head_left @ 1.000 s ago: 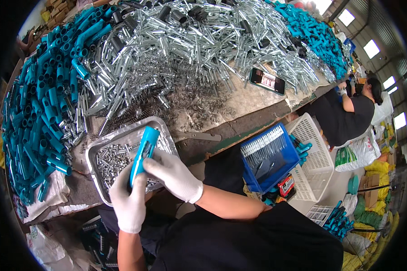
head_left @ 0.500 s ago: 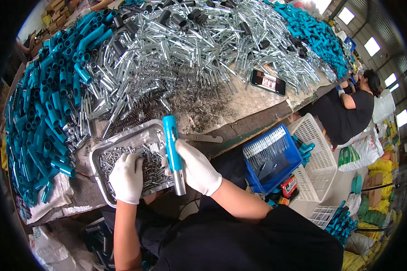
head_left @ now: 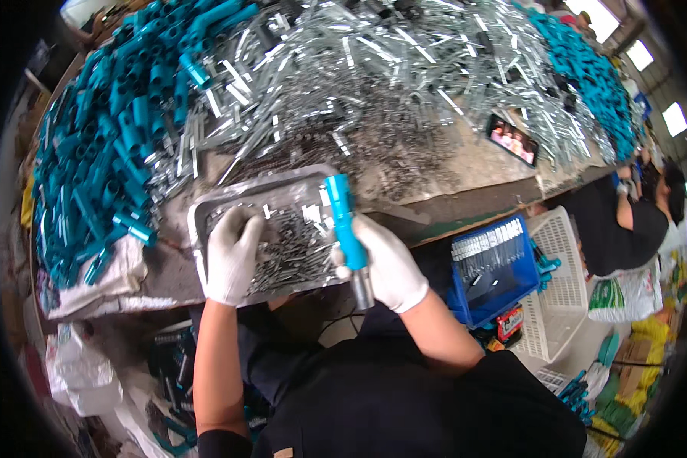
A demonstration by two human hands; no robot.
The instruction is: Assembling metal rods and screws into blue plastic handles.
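Observation:
My right hand (head_left: 393, 263), in a white glove, is wrapped round a teal tubular handle (head_left: 343, 217) with a bare metal tube at its lower end. It holds the handle tilted over the right side of a metal tray (head_left: 198, 229). In the tray lies a heap of small metal pins (head_left: 294, 248). My left hand (head_left: 234, 256), also gloved, is over the left part of this heap with its fingers bent down and drawn together. Its fingertips are partly hidden, so anything between them cannot be made out.
Behind the tray lie loose springs (head_left: 393, 149), a pile of metal rods and tubes (head_left: 404, 53) and teal handles (head_left: 91, 175). A phone (head_left: 513, 140) rests on the bench. At right stand a blue bin (head_left: 496, 294) and a white crate (head_left: 561, 305), with another person (head_left: 618, 229) beyond.
The view has shifted, so the bench and tray sit further right and higher. My right hand still holds the teal handle; my left hand remains over the pins, its fingers slightly moved.

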